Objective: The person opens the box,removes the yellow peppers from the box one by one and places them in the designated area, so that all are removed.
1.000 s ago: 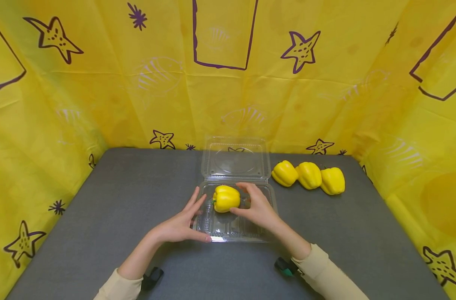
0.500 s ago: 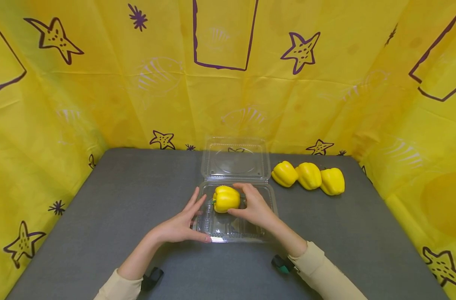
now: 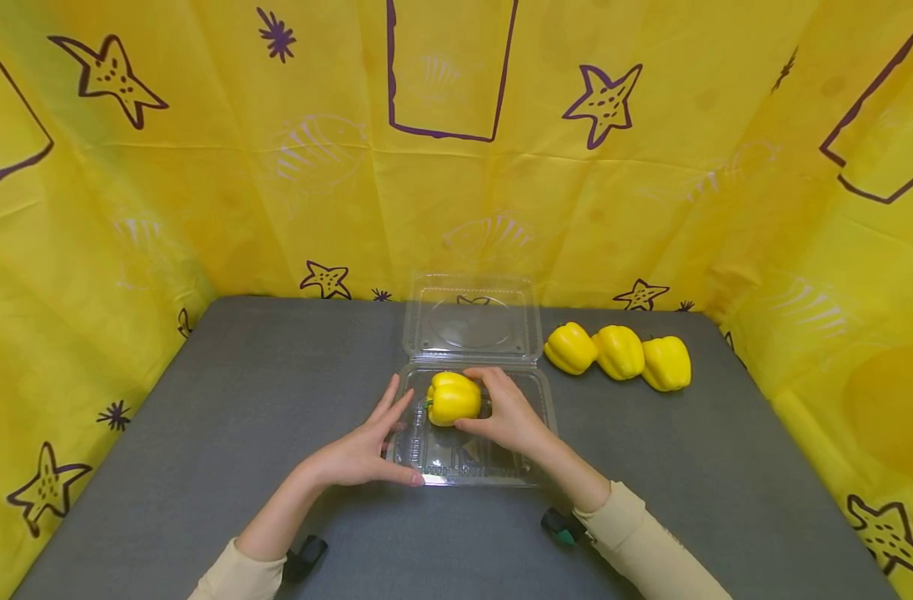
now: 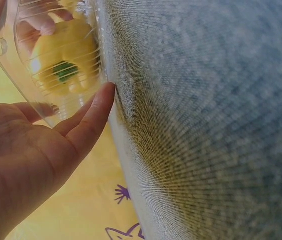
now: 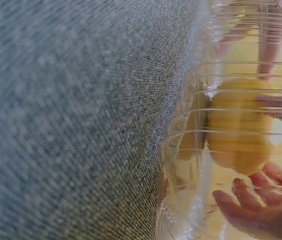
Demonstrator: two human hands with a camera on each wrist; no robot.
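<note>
A yellow bell pepper [image 3: 453, 400] lies on its side in the base of a clear plastic clamshell box [image 3: 441, 477], its green stem facing left. My right hand [image 3: 512, 417] holds the pepper at its right end, thumb at the near side and index finger at the far side. Through the box wall in the right wrist view, the other fingers [image 5: 251, 200] look loosely bent. My left hand [image 3: 362, 450] rests against the box's left side with fingers spread and thumb at the front corner. In the left wrist view, left fingertips [image 4: 105, 92] touch the box's lower edge.
Three more yellow bell peppers [image 3: 619, 351] sit in a row on the grey table [image 3: 291, 367], right of the box's raised clear lid [image 3: 471, 321]. Yellow patterned cloth [image 3: 456, 192] hangs behind the table and along both sides.
My right hand has shifted slightly left, so its thumb and index finger reach further over the pepper. The pepper, box and left hand have stayed in place.
</note>
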